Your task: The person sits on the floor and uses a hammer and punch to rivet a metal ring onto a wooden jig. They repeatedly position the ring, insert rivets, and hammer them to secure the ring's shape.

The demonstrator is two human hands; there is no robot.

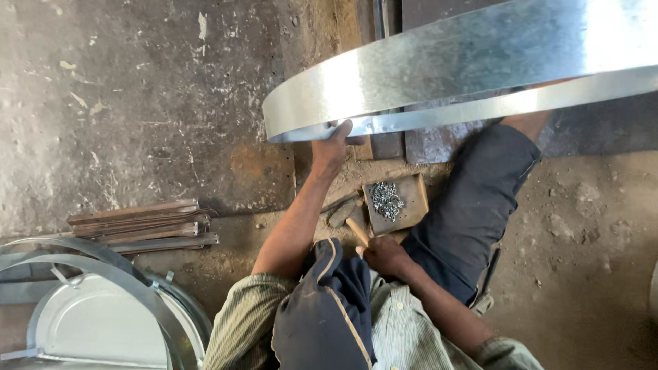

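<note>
1. Left hand [330, 147] is raised w/ arm outstretched, fingers closed on the lower edge of a wide curved sheet-metal band [439, 65]; thumb shows on the near face.
2. The band bends around from that grip and sweeps off past the frame's right edge, shiny galvanised surface, held up off the ground (its far end is out of view).
3. Right hand [385, 257] is low, near the torso, wrapped shut around the wooden handle of a hammer [348, 219]; the hammer head lies just beyond the knuckles, toward the left-hand grip, resting on the dirt.
4. Just beside the hammer head, on the right-hand side, sits a small flat tray [411, 199] w/ a heap of small metal rivets [387, 200] in it.
5. The person's leg in dark trousers [473, 205] stretches from below the band, next to the tray.
6. Well apart from both grips, off toward the left arm's side: a stack of flat metal strips [140, 226] and round sheet-metal pieces [103, 315] on the floor.
</note>
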